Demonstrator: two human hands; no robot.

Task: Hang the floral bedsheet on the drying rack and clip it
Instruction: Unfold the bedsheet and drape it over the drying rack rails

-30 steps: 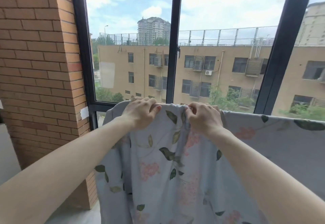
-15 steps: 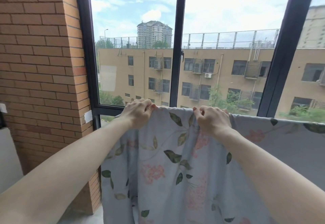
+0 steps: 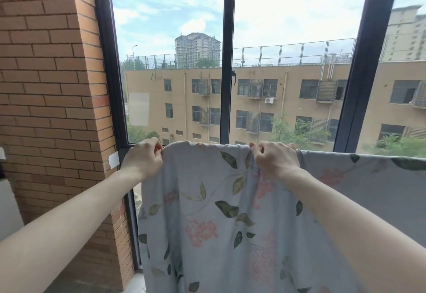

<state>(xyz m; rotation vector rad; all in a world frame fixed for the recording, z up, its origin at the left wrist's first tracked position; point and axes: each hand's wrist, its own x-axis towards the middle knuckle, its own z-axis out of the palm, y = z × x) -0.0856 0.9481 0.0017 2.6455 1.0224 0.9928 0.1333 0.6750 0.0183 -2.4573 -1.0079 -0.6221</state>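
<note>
The sheet [image 3: 207, 212] hangs in front of the window [image 3: 226, 62], its top edge running level from the left corner across to the right border of the view. The rack under that edge is hidden by the cloth. Both hands are closed on the top edge: the left hand [image 3: 144, 158] pinches the sheet's left corner, and the right hand [image 3: 274, 159] grips a bunched fold further along, with a stretch of fairly flat cloth between the 2. Below the hands the sheet falls in loose folds past the bottom of the view.

Left of the sheet's edge stands a brick wall [image 3: 50, 108], with a narrow gap between them where the dark window frame shows. A white tag [image 3: 113, 160] is stuck on the wall's corner just beside the left hand. No containers or clips show.
</note>
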